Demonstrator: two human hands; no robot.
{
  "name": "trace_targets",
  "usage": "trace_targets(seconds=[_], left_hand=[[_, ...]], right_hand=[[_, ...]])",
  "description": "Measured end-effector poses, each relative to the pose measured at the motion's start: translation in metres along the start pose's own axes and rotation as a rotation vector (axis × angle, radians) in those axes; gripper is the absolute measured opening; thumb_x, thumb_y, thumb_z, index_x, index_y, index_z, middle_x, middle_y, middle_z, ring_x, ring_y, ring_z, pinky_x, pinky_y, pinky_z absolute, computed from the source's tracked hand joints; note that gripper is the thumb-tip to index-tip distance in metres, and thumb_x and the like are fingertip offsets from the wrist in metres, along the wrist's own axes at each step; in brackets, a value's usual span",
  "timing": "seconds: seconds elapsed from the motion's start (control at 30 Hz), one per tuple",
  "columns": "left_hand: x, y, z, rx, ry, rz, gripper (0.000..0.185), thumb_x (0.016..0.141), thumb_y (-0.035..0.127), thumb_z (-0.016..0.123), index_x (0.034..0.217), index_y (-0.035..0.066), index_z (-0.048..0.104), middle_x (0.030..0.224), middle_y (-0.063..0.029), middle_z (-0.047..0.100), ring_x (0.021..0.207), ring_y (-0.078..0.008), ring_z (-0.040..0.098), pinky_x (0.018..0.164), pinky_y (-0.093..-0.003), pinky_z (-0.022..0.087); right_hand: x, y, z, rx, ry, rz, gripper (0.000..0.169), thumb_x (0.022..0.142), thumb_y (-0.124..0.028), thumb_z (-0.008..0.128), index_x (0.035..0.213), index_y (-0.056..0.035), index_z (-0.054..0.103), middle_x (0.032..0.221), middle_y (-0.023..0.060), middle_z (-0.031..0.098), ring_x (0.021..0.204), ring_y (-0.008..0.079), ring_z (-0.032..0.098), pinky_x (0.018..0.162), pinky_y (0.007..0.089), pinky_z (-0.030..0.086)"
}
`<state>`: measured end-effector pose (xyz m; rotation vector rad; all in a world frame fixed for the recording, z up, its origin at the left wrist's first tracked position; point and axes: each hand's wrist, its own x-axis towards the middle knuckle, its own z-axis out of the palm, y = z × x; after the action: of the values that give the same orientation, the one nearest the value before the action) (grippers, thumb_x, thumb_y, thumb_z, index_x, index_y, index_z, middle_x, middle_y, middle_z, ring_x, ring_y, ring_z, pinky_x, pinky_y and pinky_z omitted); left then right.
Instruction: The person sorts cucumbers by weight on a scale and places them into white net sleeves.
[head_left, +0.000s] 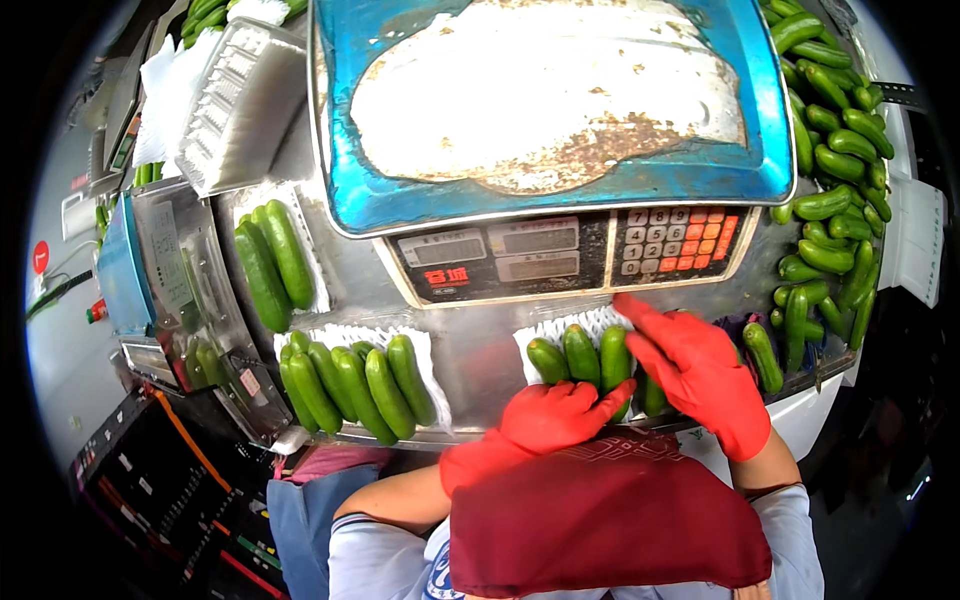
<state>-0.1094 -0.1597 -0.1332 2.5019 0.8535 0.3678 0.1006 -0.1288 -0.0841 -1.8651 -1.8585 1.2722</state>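
Both hands wear red rubber gloves. My left hand (562, 412) rests on the lower ends of small green cucumbers (580, 354) lying side by side on a white foam net sheet (534, 331); whether it grips one is unclear. My right hand (686, 360) is at the right side of the same group, fingers extended along the sheet's edge, partly over another cucumber (655, 394); its palm side is hidden. To the left, a second white net sheet (439, 375) carries several cucumbers (388, 390). Further up, another sheet (309, 255) holds a few more cucumbers (287, 255).
A weighing scale with a blue-rimmed pan (555, 208) and keypad (675, 244) stands ahead on the metal table (480, 337). Loose cucumbers (840, 165) are heaped at right. Stacked clear plastic trays (240, 105) stand upper left, above another scale (169, 262).
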Motion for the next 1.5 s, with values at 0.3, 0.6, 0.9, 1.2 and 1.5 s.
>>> trace_targets(seconds=[0.3,0.6,0.9,1.2,1.5], left_hand=[[0.005,0.002,-0.014,-0.112,-0.204,-0.051,0.051,0.080,0.020,0.059,0.131,0.023,0.062,0.070,0.0012,0.046,0.059,-0.0159,0.055,0.043,-0.0318,0.041],[0.000,0.008,-0.013,-0.106,-0.334,-0.132,0.062,0.078,0.012,0.059,0.136,0.032,0.056,0.071,0.0003,0.047,0.064,-0.0200,0.057,0.051,-0.0363,0.045],[-0.002,0.008,-0.028,-0.488,-0.144,-0.241,0.034,0.092,0.015,0.060,0.125,0.024,0.061,0.074,-0.0058,0.058,0.071,-0.0289,0.061,0.058,-0.0420,0.047],[-0.018,0.019,-0.056,-0.823,-0.116,-0.515,0.042,0.091,0.012,0.065,0.132,0.004,0.056,0.090,-0.0116,0.067,0.075,-0.0153,0.062,0.071,-0.0297,0.048],[-0.031,0.031,-0.037,-1.424,-0.140,-0.947,0.041,0.094,0.029,0.064,0.119,-0.003,0.056,0.094,-0.0059,0.067,0.078,-0.0093,0.060,0.065,-0.0242,0.047]], right_hand=[[-0.021,0.013,-0.013,0.193,0.231,0.204,0.017,0.091,-0.011,0.063,0.104,-0.0020,0.070,0.089,0.0136,0.069,0.078,0.0263,0.065,0.072,0.0349,0.051],[-0.085,0.023,-0.004,0.018,0.345,0.215,0.031,0.090,-0.012,0.065,0.120,-0.0021,0.063,0.099,0.0180,0.067,0.091,0.0341,0.065,0.081,0.0377,0.051],[-0.058,0.035,0.016,-0.214,0.241,0.157,0.049,0.090,-0.013,0.063,0.137,-0.0078,0.051,0.110,0.0193,0.065,0.097,0.0387,0.061,0.085,0.0407,0.049],[-0.066,0.004,0.000,0.566,0.169,0.313,0.053,0.086,-0.008,0.066,0.138,-0.0124,0.054,0.093,-0.0002,0.060,0.068,0.0036,0.057,0.055,0.0185,0.042],[-0.062,0.017,0.027,0.339,0.250,0.249,0.047,0.093,-0.027,0.063,0.135,-0.0091,0.053,0.106,0.0138,0.065,0.087,0.0223,0.065,0.069,0.0317,0.052]])
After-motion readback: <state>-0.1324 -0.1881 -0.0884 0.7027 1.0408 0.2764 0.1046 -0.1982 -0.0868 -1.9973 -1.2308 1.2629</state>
